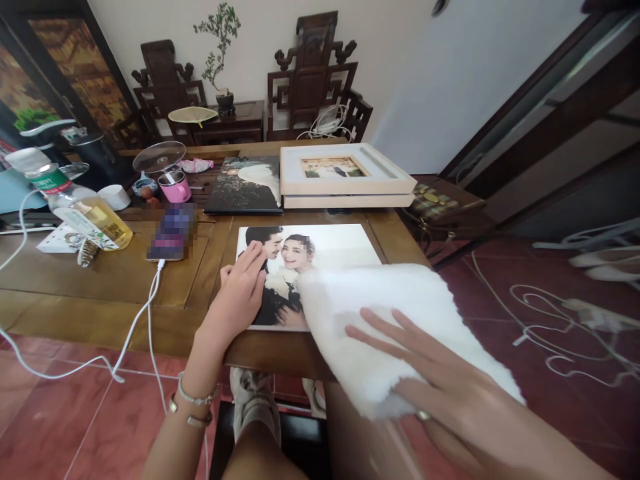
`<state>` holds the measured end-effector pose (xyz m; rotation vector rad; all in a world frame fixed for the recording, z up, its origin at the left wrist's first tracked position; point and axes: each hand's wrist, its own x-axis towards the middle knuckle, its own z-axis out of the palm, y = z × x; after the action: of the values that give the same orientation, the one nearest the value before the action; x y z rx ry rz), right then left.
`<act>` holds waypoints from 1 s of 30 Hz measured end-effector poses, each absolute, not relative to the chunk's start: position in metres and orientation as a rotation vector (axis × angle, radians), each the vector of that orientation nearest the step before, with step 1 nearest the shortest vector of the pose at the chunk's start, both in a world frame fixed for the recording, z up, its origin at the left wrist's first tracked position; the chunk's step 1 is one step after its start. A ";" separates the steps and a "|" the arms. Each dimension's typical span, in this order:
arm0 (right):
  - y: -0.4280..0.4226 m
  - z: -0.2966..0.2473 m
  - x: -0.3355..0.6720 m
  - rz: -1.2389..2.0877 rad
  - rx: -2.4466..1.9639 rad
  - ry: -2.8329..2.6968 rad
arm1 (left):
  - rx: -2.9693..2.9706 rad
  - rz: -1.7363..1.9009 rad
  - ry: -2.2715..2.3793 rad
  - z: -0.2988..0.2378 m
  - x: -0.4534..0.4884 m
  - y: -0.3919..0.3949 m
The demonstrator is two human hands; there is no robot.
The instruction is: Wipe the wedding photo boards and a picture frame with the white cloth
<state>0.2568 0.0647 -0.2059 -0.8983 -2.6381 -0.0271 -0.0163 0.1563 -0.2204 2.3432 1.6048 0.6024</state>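
Note:
A white-covered photo book or panel (345, 243) with a picture of a couple lies flat near the table's front edge. On its left side rests my left hand (239, 293), open, fingers stretched over the picture. A fluffy white cloth (400, 287) covers the lower right part of the picture and hangs past the table edge. My right hand (425, 360) holds this cloth, its fingers laid along the top and the cloth's near edge folded at the thumb. What lies under the cloth is hidden.
Framed photos (345, 197) are stacked behind, beside a dark photo panel (247, 183). To the left are a phone (173, 233) on a white cable (150, 293), a tilted bottle (95, 210) and a pink mug (175, 187). Hangers (555, 327) lie at the right.

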 end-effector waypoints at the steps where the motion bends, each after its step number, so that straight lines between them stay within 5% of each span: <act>1: 0.062 -0.205 0.258 -0.013 -0.895 -2.664 | 2.344 0.603 1.606 -0.220 -0.016 0.156; 19: 0.196 -0.215 0.246 -0.124 -1.012 -2.530 | 2.343 0.599 1.599 -0.228 -0.021 0.161; 30: 0.114 -0.217 0.244 -0.002 -0.901 -2.506 | 2.338 0.595 1.600 -0.224 -0.019 0.162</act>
<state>0.2441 0.1138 -0.2174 -0.9015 -2.5059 -0.0018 -0.0194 0.1618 -0.2236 2.3383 1.6003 0.5947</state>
